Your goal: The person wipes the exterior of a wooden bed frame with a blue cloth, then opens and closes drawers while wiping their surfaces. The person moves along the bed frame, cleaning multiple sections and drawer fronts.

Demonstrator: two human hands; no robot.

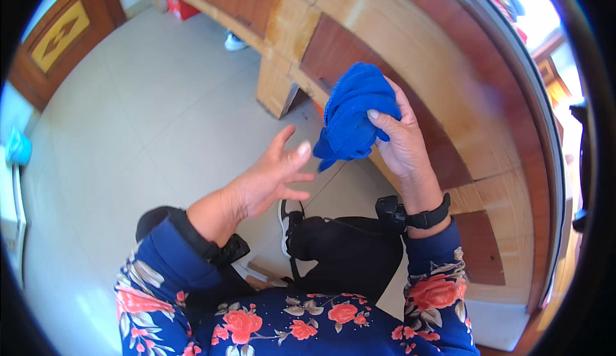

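Observation:
A bunched blue cloth [356,110] is gripped in my right hand [402,139], with the thumb pressed on its near side. Its lower left corner hangs loose. To the left of that corner, my left hand [272,175] holds nothing and has its fingers spread. A small gap separates the left fingertips from the cloth. Both hands are raised in front of a wooden cabinet [418,57] and above the tiled floor. Part of the right fingers is hidden behind the cloth.
Along the right runs the cabinet's dark top edge [522,91]. A wooden door [62,33] stands at the far left, with a turquoise object [18,146] below it. A red box [180,7] and a white-and-blue item [235,42] lie under the cabinet. My legs [356,250] are bent below.

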